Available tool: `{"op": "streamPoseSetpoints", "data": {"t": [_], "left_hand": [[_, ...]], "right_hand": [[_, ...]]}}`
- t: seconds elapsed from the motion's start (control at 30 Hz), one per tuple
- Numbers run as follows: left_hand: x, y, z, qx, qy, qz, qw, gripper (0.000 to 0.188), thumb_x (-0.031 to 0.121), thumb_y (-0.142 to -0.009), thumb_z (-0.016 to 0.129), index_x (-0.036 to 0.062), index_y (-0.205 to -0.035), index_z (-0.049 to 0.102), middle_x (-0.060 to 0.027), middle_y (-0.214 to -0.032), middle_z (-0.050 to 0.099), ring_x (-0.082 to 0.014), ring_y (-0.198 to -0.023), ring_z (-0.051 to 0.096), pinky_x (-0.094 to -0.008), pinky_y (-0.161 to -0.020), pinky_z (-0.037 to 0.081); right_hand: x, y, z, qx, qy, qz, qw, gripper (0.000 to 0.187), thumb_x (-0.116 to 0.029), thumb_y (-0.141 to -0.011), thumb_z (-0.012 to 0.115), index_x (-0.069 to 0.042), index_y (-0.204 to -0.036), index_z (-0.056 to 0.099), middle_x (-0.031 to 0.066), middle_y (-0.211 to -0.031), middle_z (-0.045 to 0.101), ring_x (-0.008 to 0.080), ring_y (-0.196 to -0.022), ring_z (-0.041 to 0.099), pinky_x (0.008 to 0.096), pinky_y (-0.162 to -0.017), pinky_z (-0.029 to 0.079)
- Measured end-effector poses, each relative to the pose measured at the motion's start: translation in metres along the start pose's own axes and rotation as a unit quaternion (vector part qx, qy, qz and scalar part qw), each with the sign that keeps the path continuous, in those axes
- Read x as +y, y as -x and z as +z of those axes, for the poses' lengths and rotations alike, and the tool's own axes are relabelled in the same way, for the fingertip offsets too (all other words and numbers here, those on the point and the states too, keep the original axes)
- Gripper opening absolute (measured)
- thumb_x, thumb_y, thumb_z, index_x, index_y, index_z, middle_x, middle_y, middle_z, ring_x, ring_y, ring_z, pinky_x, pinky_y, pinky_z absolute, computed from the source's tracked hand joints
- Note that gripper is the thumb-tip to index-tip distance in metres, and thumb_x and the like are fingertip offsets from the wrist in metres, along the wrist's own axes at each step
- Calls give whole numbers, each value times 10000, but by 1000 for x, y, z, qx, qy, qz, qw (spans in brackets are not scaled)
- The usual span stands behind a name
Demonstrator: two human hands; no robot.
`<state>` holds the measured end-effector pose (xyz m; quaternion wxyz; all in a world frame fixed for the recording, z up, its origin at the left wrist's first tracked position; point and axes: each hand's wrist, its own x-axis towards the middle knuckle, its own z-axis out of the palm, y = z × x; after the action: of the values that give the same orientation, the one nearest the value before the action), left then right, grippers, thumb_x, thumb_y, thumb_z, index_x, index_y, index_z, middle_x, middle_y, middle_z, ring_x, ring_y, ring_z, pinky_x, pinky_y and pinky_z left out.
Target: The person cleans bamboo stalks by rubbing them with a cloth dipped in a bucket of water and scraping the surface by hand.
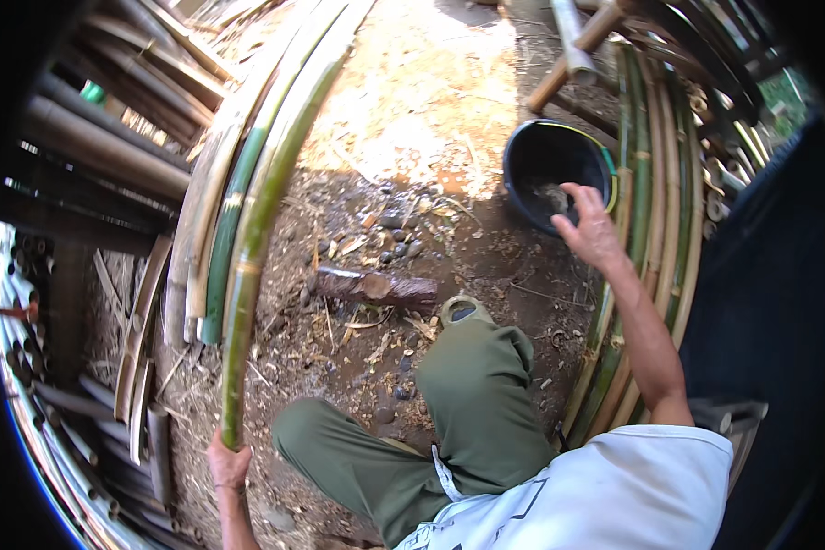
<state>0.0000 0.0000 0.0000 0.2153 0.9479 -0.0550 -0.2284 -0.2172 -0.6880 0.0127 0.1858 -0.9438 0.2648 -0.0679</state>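
Note:
My left hand (230, 461) is closed round the near end of a long green bamboo pole (253, 247), which runs away from me toward the far side. My right hand (588, 231) is at the near rim of a black bucket (521, 158), its fingers spread and nothing seen in them. Something pale and blurry shows inside the bucket beside my fingertips; I cannot make out what it is. Whether my fingers touch the bucket is unclear.
More bamboo poles (222, 252) lie just left of the held one, and another row (655, 211) lies to my right. A short wet log (401, 290) rests on the littered dirt ahead of my bent knees. Bamboo stacks (110, 147) line the left side.

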Motion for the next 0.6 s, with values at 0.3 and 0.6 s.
{"op": "streamPoseSetpoints", "data": {"t": [0.3, 0.6], "left_hand": [[127, -42, -220, -19, 152, 135, 979, 289, 175, -860, 730, 11, -1044, 578, -22, -686, 563, -117, -499, 539, -269, -463, 475], [197, -184, -287, 97, 284, 201, 933, 420, 369, -946, 683, 58, -1218, 606, -3, -753, 563, -121, -590, 549, -265, -569, 496]], "right_hand": [[-102, 202, -92, -54, -147, 167, 973, 611, -211, -903, 702, -78, -1439, 441, 196, -1323, 523, 358, -1127, 596, 450, -991, 503], [-110, 374, -85, 49, -172, 356, 917, 650, -224, -927, 684, -105, -1494, 389, 186, -1406, 494, 319, -1226, 537, 440, -1018, 474]]}}
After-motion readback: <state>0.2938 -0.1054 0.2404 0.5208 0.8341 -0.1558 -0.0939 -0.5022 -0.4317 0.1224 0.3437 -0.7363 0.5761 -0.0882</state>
